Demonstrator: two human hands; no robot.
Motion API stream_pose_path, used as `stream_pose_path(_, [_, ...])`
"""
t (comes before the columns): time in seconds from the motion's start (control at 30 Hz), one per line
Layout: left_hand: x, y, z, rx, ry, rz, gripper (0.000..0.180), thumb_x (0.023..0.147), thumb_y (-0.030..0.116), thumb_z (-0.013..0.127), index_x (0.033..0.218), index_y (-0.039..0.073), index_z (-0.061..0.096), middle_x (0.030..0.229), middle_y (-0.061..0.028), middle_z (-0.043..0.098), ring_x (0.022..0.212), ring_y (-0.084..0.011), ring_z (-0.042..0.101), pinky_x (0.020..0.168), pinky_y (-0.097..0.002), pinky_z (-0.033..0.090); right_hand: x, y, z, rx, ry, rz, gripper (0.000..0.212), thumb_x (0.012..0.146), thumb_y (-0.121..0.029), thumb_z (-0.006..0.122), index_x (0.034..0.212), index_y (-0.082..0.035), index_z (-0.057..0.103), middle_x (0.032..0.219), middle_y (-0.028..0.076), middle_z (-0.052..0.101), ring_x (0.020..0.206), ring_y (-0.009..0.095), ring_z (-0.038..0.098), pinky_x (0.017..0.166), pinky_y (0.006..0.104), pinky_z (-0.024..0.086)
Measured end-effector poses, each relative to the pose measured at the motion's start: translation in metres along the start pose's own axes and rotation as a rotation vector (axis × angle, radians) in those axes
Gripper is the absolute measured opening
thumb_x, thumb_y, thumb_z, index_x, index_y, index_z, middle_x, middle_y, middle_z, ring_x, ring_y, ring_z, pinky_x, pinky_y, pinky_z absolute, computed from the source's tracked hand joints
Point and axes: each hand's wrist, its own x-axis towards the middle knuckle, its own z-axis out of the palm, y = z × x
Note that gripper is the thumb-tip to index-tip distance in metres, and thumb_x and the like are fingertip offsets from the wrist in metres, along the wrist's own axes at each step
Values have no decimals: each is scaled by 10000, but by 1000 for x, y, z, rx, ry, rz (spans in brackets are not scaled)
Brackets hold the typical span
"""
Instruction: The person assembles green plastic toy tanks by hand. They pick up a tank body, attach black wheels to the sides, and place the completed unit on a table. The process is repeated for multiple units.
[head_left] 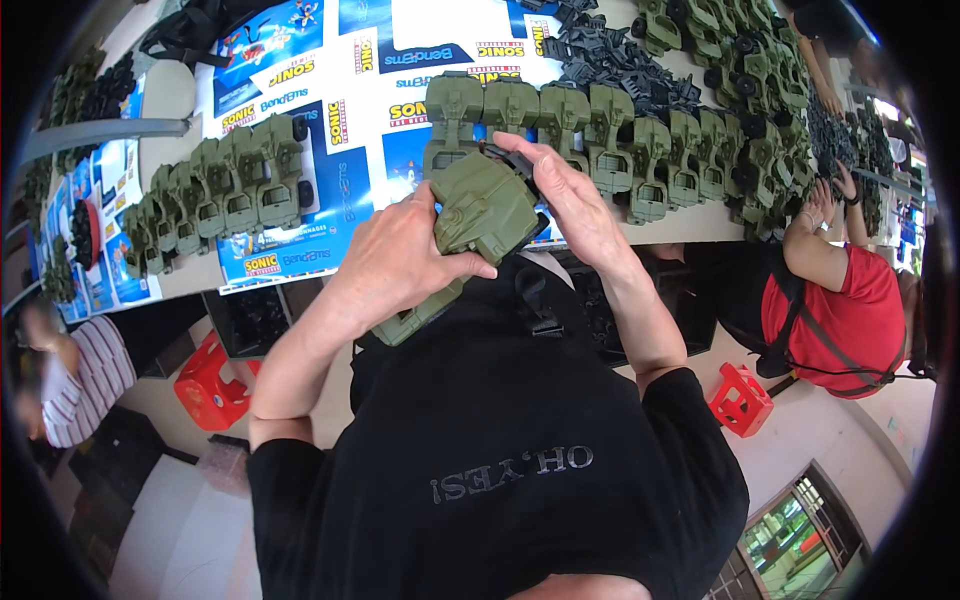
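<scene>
An olive-green toy vehicle (487,205) is held tilted in front of my chest, over the table's near edge. My left hand (395,250) is wrapped round its left side, the thumb lying across the near end. My right hand (572,195) is closed against its far right side, fingertips on a black part that looks like a wheel (514,160). The fingers partly hide that part. Another black wheel shows low on the vehicle's right side. Just beyond my hands stands a row of similar green vehicles (610,125).
More green vehicles (225,185) line up at the left on printed sheets (350,190). Loose black parts (620,65) are heaped at the back. Red stools (212,385) stand on both sides below the table. A person in red (850,310) works at the right; another in stripes (90,385) is at the left.
</scene>
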Motion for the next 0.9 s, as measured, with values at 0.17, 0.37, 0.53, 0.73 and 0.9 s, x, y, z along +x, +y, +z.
stream_pose_path(0.17, [11,2,-16,6,-263,-11,755,721,510,706,1037,-146,503,946,-294,621,924,-376,628,822,-421,488,8,-10,0,396,-36,293,545,1005,-438,321,1276,-8,517,1231,125,550,1123,171,510,992,304,383])
stream_pose_path(0.37, [16,6,-21,49,-276,-31,787,736,530,680,1047,-171,505,952,-290,623,927,-369,628,824,-410,493,11,-11,2,478,46,319,554,1000,-451,325,1266,-4,515,1219,130,559,1125,169,514,1001,305,385])
stream_pose_path(0.53, [19,9,-14,92,-271,-65,799,732,540,679,1058,-168,506,963,-282,627,945,-361,627,835,-408,494,14,1,-5,241,53,127,597,995,-480,298,1296,0,487,1227,125,552,1146,195,515,996,341,397])
stream_pose_path(0.73, [23,12,-13,90,-266,-82,813,727,558,673,1061,-165,507,967,-270,632,950,-360,626,835,-406,494,12,-6,-4,324,31,154,567,999,-459,316,1280,-1,498,1208,120,568,1111,167,524,991,298,389])
stream_pose_path(0.9, [24,14,-14,107,-271,-103,840,716,588,670,1063,-160,509,963,-263,635,941,-355,633,830,-406,497,12,-3,-4,306,37,130,571,1001,-459,308,1284,2,491,1202,124,571,1105,167,533,981,298,405])
